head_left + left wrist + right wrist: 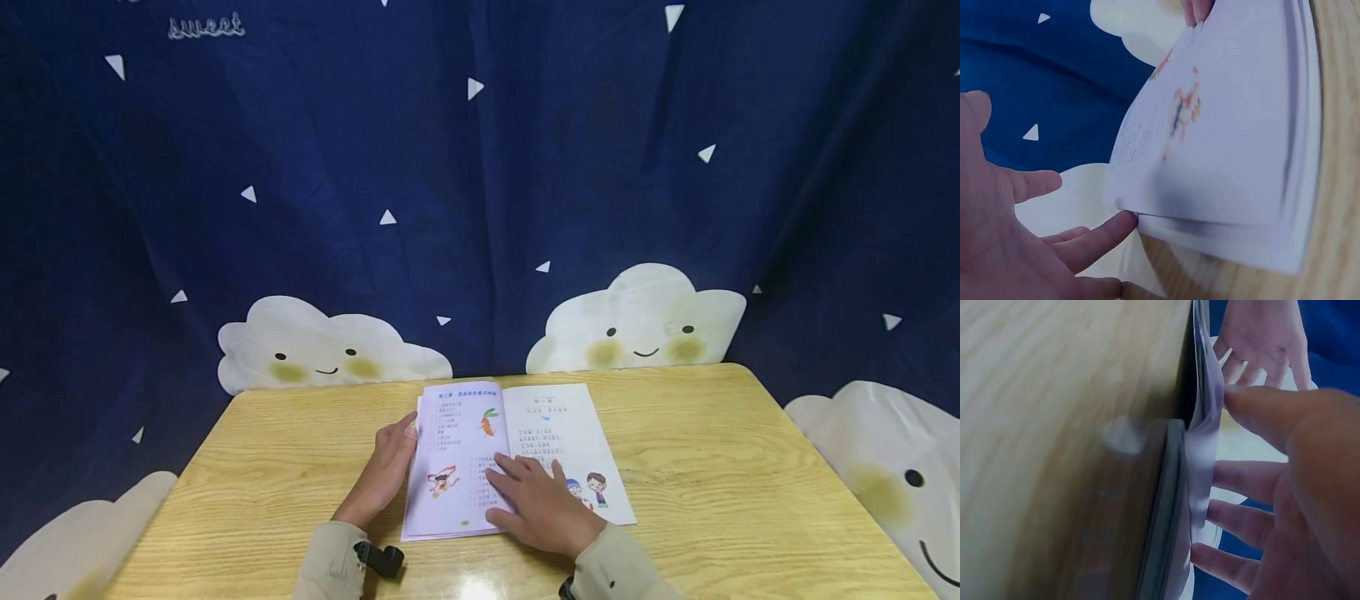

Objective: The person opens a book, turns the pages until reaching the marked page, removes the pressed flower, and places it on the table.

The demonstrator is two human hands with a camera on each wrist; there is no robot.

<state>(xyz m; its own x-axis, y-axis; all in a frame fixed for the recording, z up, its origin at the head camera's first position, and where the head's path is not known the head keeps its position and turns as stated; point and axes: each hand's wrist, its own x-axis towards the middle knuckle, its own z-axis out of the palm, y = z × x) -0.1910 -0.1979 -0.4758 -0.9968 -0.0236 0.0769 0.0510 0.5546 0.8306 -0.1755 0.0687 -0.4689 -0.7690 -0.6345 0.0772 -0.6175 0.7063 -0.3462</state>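
Observation:
An open book (457, 437) with printed text and colourful cartoon drawings lies on the wooden table. My left hand (384, 467) is at the book's left edge; in the left wrist view its fingers are spread, and one fingertip touches the edge of the pages (1229, 156). My right hand (551, 510) rests across the inner part of the book near the spine, fingers spread over the lower pages. From the right wrist view, those fingers (1244, 525) lie loosely extended against the paper. The left page bulges slightly above the leaves below.
The book lies near the middle of the light wooden table (712, 467), whose surface extends to both sides. Behind it hangs a dark blue curtain (337, 167) with white triangles and smiling clouds. A black strap device (381, 558) sits on my left wrist.

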